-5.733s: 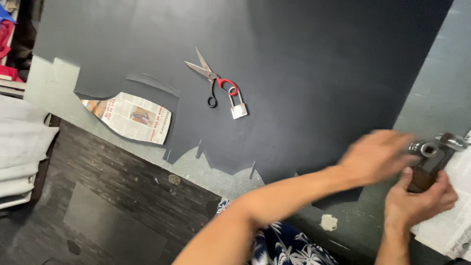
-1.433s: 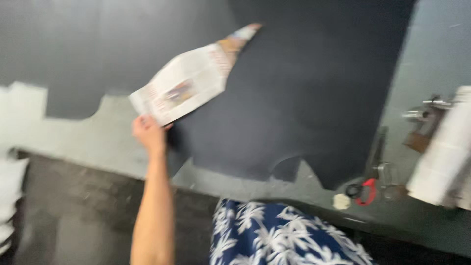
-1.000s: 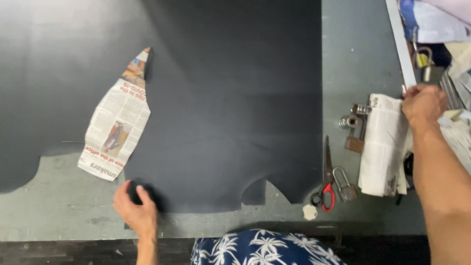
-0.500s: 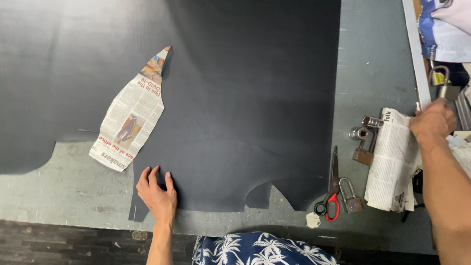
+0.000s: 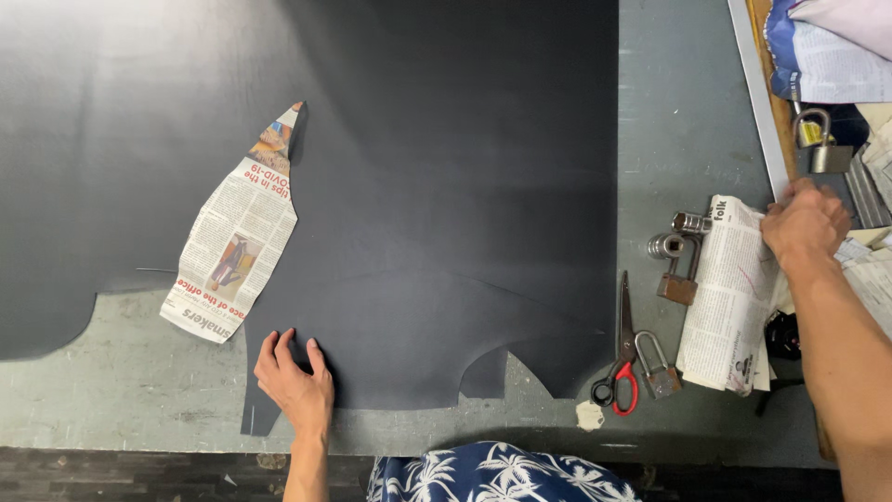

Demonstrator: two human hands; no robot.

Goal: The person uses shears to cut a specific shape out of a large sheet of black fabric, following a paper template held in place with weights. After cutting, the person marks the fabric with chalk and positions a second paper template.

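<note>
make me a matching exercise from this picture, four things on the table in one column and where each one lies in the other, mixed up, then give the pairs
Things:
1. newspaper pattern piece
2. scissors
3. left hand
4. right hand

Places:
A. on the top end of the folded newspaper at the right
B. flat on the near edge of the black sheet
C. on the bare grey table, between the black sheet and the folded newspaper
D. lying on the left part of the black sheet, its wide end reaching onto the table

Pairs: 1-D, 2-C, 3-B, 4-A
</note>
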